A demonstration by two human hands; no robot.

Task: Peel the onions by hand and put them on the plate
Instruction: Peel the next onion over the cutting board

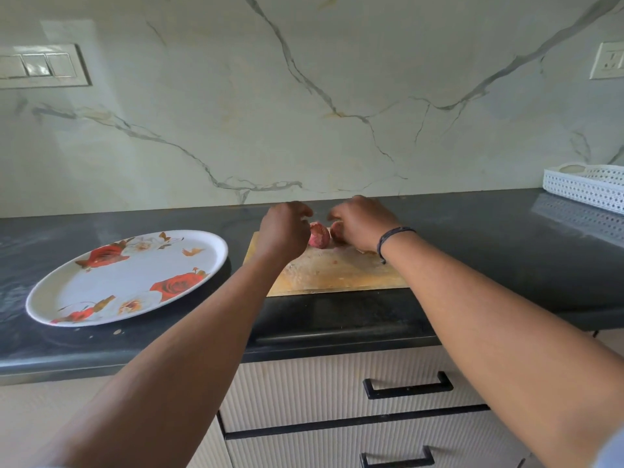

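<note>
Two onions lay on the wooden board, the flowered plate just left of it on the surface. The left hand hovered over one with fingers loosely curled; whether the right hand gripped the other could not be told.

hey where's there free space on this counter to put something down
Bare counter lies between the cutting board and the white basket. The plate holds nothing. The board's far end is crowded: both onions and both hands.

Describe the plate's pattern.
White plate printed with red and cream roses; head view shows it.
</note>
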